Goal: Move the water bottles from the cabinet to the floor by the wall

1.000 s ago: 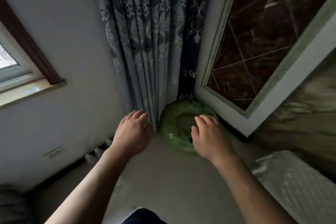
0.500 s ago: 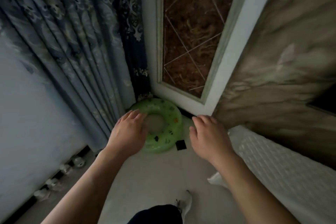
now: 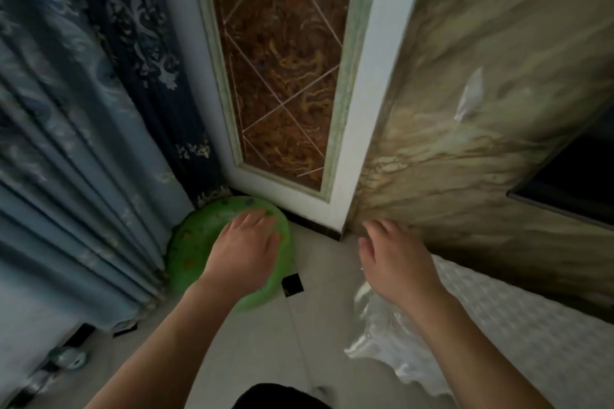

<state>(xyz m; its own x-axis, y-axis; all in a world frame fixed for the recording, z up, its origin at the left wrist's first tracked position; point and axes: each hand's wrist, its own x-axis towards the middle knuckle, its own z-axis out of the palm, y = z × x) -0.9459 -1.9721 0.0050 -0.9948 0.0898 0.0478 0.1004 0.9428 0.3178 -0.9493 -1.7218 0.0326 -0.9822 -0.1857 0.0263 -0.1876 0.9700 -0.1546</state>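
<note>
- Hands were both empty: the left hand (image 3: 244, 254) hung loosely spread in front of a green swim ring (image 3: 189, 242), the right hand (image 3: 395, 259) likewise spread near a marbled wall (image 3: 465, 129); neither gripped anything.
- Bottles (image 3: 68, 359) already lay along the baseboard at the near left, below the curtain (image 3: 66, 143); their count was too blurred to tell.
- Cabinet was not in view, so the step in hand was probably the walk back for more.
- Doing it well would mean stepping clear of the white cloth (image 3: 498, 319) on the right and the ring, then gripping each bottle by its body.
</note>
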